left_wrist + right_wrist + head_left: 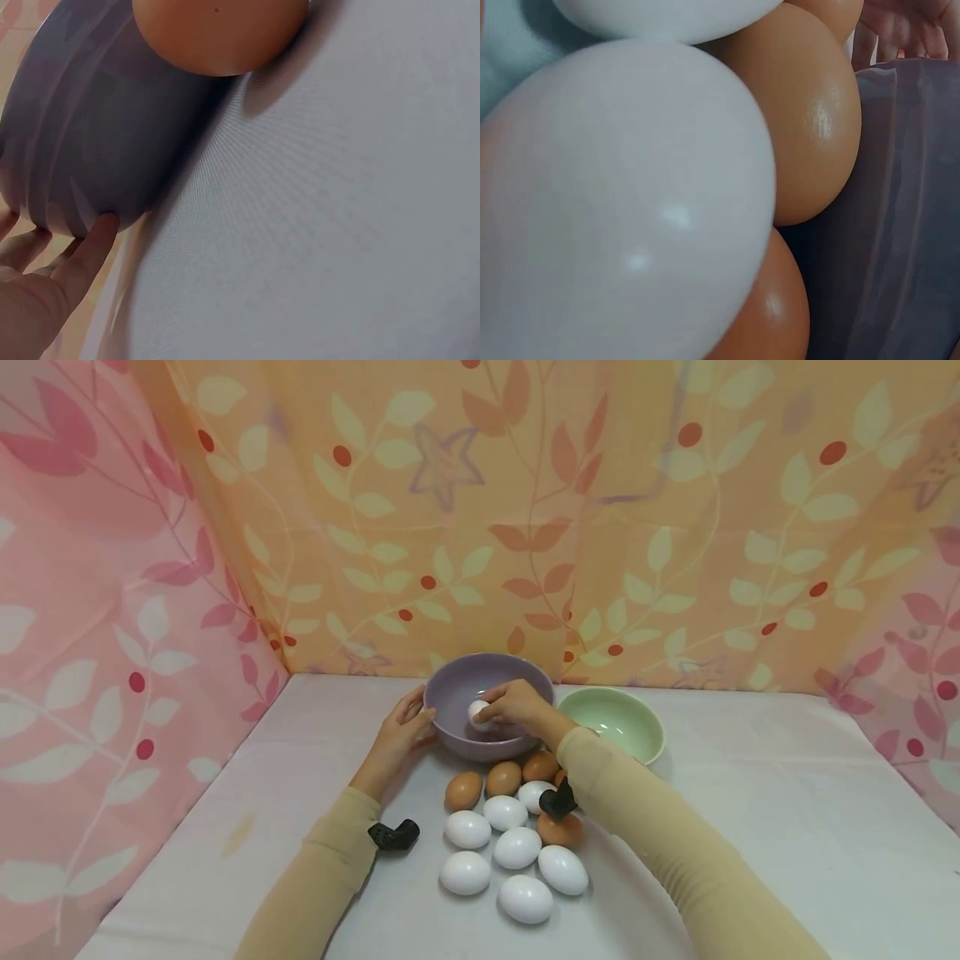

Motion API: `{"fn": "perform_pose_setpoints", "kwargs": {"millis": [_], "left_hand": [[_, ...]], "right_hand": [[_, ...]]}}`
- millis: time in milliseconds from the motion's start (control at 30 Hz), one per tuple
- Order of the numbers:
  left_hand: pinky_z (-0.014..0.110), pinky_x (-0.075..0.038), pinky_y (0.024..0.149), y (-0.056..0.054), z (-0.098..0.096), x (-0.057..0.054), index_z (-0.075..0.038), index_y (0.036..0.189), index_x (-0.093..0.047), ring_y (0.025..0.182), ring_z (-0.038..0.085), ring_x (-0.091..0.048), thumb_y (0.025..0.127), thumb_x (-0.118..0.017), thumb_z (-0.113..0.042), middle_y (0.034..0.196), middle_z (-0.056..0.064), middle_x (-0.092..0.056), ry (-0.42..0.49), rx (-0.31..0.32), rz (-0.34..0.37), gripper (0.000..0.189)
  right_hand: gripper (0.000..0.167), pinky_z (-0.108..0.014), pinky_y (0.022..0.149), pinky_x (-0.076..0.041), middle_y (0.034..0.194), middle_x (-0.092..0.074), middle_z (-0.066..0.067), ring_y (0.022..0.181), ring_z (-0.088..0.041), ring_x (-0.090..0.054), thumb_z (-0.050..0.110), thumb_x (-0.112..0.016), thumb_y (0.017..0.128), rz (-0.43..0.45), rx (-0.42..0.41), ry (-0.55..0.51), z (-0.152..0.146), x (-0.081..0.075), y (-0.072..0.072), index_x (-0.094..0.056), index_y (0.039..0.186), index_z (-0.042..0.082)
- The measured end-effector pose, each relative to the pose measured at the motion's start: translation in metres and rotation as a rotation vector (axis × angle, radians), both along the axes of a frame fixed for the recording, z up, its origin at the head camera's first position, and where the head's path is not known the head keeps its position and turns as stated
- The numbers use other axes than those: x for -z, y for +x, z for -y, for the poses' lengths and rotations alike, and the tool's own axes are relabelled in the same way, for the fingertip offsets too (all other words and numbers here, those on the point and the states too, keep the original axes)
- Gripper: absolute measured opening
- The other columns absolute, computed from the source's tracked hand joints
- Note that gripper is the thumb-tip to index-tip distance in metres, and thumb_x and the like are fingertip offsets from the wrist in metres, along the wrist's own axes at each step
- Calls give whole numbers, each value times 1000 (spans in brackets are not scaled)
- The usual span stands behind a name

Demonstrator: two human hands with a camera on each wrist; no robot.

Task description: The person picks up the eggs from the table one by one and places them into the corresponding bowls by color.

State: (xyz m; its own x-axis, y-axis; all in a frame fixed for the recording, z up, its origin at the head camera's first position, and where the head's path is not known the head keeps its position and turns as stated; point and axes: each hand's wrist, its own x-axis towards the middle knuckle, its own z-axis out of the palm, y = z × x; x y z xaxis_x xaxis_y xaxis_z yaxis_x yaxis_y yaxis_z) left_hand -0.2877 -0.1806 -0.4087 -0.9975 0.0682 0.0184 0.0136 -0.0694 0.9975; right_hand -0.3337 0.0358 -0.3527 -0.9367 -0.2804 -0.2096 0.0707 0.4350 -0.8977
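Inside the purple bowl (489,749), my right hand (517,703) pinches a white egg (478,713) between thumb and fingers. My left hand (405,724) rests against the bowl's left side. In the left wrist view its fingers (94,247) look fairly straight and touch the bowl's outer wall, without wrapping round it. Several brown eggs lie in front of the bowl, among them a brown egg (503,778) close to its wall. Nearer to me lie several white eggs, one white egg (517,847) in their middle. The right wrist view shows eggs up close and not the right hand.
A light green bowl (637,727) stands to the right of the purple one, partly hidden by the right forearm. The eggs lie loose on the white tablecloth (787,810). Patterned cloth (487,527) hangs behind and at both sides.
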Motion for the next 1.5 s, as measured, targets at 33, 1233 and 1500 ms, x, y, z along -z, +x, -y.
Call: {"fn": "perform_pose_setpoints", "kwargs": {"millis": [33,1233,1500], "left_hand": [[39,-52,98,0,0,0,-13,158,-27,143,30,-40,104,-51,-14,165,10,-23,-1,1,0,59],[51,-46,108,0,-4,2,-13,158,-26,143,31,-40,103,-52,-16,166,11,-22,-14,-4,12,61],[51,-47,107,-1,-2,0,-11,158,-24,143,34,-39,104,-51,-14,166,13,-21,-11,-10,1,60]], "right_hand": [[46,-30,88,-58,128,-66,-14,88,-12,-62,4,-82,76,4,-3,0,0,1,0,-69,120,-3],[48,-19,73,-56,119,-71,-15,80,-9,-61,5,-85,75,-8,-72,141,3,7,2,-69,120,-2],[47,-22,77,-57,121,-70,-18,88,-13,-63,5,-84,76,-52,-68,131,3,4,0,-69,119,-4]]}}
